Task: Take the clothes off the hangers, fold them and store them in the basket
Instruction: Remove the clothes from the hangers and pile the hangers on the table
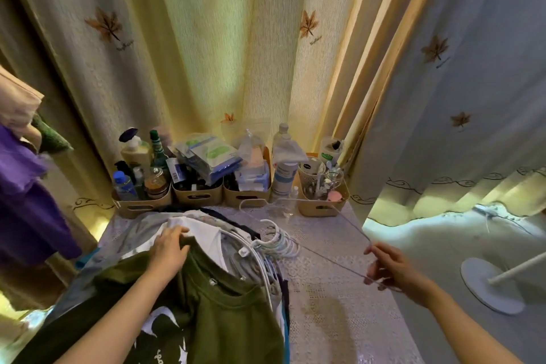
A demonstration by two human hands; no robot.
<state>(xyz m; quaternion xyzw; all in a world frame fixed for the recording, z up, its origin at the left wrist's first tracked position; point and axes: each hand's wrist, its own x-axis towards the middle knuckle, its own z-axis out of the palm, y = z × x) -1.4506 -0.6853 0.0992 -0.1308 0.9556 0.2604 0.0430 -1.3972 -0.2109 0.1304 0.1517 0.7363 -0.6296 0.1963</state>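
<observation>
A pile of clothes on hangers lies on the lace-covered table [331, 298]. On top is a dark green T-shirt [224, 313] with a white print. My left hand [170, 248] grips the shoulder of the green T-shirt, beside a white garment [206, 233]. Several white hanger hooks [280, 241] bunch together at the pile's right edge. My right hand [390, 269] pinches a thin white wire hanger [334, 216], held clear of the pile over the table; its hook points toward the boxes. No basket for clothes is in view.
Beige storage boxes [198, 195] full of bottles and toiletries line the table's back edge against the curtains [224, 53]. Purple clothing [23, 186] hangs at the left. A white lamp base [487, 284] stands on the bed at the right.
</observation>
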